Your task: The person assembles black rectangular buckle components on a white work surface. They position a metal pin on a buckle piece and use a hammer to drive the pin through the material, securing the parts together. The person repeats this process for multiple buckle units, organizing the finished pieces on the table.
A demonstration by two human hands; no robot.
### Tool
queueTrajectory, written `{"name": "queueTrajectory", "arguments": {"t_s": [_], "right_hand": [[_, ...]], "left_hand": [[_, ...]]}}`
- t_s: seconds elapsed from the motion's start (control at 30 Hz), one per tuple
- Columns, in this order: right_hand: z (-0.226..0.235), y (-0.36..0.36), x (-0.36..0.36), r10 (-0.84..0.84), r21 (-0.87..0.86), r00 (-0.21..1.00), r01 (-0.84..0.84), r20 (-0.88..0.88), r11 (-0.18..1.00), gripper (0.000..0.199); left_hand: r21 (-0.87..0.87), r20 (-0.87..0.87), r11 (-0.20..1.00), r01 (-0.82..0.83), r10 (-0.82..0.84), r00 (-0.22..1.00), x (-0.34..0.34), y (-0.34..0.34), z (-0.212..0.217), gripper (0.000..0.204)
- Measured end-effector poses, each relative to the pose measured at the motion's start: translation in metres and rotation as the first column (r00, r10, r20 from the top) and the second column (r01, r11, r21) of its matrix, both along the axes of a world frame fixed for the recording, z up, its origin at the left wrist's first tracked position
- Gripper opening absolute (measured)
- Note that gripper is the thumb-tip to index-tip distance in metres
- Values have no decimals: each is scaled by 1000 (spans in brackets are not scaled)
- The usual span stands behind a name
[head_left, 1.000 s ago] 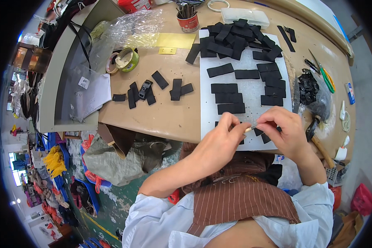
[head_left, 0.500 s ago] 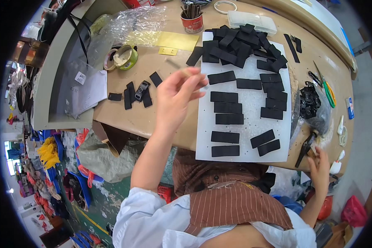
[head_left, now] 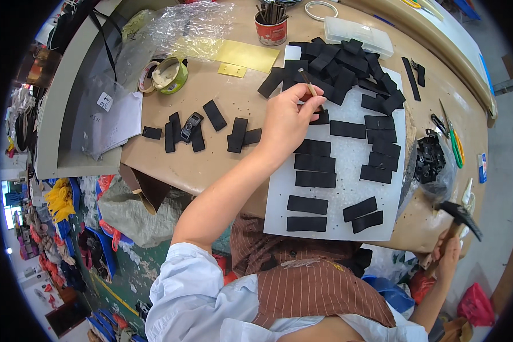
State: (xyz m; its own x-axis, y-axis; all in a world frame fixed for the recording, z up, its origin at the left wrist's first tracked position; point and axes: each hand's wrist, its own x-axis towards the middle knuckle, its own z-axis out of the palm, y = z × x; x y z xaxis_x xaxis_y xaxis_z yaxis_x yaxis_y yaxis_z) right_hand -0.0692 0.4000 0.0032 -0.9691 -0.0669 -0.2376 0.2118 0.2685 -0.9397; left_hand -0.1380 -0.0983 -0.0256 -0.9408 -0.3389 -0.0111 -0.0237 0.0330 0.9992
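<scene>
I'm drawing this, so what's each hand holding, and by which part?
Right hand: a hammer, by its wooden handle. Left hand: a thin tool, pinched near its lower end.

The head-worn fisheye looks down from above onto the workbench [head_left: 179, 166].

slim rod tool [head_left: 311, 88]: tan section by the grip, tilted, pinched in left hand [head_left: 292, 117], contact below unclear | hammer [head_left: 461, 218]: dark head uppermost, wooden handle slanting, gripped in right hand [head_left: 447, 252] | black strips [head_left: 315, 164]: flat, rectangular; many heaped and overlapping, others laid mostly crosswise in two columns
</scene>
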Motion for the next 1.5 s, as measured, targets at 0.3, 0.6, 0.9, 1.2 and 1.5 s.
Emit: {"name": "queueTrajectory", "arguments": {"t_s": [0.3, 0.6, 0.9, 1.2, 1.5], "right_hand": [[31, -111, -66, 159, 74, 987, -158, -4, 985, 40], [49, -205, -112, 370, 233, 929, -362, 9, 903, 32], [132, -256, -154, 349, -130, 741, -502, -573, 855, 40], [122, -274, -135, 520, 261, 803, -457, -289, 850, 38], [97, -246, -133, 478, 324, 816, -378, -326, 867, 41]], "left_hand": [[-57, 21, 997, 48, -47, 999, -1, 0, -2, 12], [-128, -3, 992, 22, -23, 1000, 0, 3, -2, 12], [-481, -285, 871, -103, -44, 958, 0, 10, -6, 10], [-392, -210, 909, -144, 64, 976, 1, 8, -17, 12], [-410, -161, 912, -9, -63, 985, 4, 4, -12, 11]]}}
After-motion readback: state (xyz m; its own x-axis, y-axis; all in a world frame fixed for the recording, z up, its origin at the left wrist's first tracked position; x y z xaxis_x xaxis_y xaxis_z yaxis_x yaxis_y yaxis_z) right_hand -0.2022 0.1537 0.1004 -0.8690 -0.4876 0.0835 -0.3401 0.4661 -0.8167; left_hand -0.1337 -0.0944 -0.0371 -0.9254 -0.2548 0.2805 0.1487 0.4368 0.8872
